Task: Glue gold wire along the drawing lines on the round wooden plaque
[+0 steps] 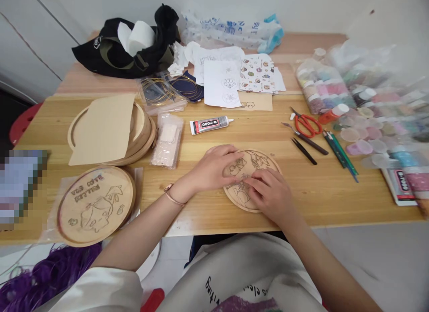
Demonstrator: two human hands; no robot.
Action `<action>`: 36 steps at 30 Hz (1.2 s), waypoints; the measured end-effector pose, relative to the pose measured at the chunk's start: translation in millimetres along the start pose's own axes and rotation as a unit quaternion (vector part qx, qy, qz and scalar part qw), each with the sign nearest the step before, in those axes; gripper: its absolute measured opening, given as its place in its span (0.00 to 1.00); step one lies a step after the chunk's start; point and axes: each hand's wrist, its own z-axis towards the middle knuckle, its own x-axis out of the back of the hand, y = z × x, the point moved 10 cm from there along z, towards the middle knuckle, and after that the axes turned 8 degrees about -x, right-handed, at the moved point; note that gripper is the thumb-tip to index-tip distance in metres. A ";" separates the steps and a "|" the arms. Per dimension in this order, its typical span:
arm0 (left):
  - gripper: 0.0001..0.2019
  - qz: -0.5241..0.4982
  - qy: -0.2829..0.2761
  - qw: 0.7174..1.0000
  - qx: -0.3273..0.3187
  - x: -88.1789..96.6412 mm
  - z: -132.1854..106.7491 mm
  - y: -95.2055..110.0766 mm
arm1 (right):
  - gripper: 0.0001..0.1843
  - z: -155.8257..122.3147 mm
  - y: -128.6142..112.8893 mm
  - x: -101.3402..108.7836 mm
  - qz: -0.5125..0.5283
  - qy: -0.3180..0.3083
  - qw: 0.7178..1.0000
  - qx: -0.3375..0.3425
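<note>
A small round wooden plate (250, 163) with dark line drawings lies on the table in front of me. My left hand (213, 167) holds it at the left side, the fingers reaching over its upper left part and the thumb lower down. My right hand (273, 193) rests over the lower right of the plate, with its fingertips pinched together near the middle of the drawing. Whatever the pinch holds is too small or hidden to make out. Behind the plate lies a glue tube (210, 124) marked B-7000.
Black tweezers (303, 151), red-handled scissors (307, 125) and pencils (340, 153) lie to the right, before many small jars (323, 86). At left are a larger drawn plate (97, 207), stacked wooden plates (142, 144) and a bag of flat pieces (167, 142). Paper sheets (222, 84) lie behind.
</note>
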 end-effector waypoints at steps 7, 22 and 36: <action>0.30 0.005 0.001 1.000 -0.001 0.3 0.0 0.8 | 0.10 0.0 0.1 -0.4 -0.001 0.000 1.000 -0.008; 0.28 0.010 -0.008 1.000 0.003 -0.8 -0.5 1.4 | 0.10 -0.5 0.3 -0.1 0.002 0.000 1.000 -0.005; 0.28 0.012 -0.008 1.000 0.001 0.2 0.7 2.9 | 0.10 0.3 0.1 -1.3 0.008 -0.006 1.000 -0.007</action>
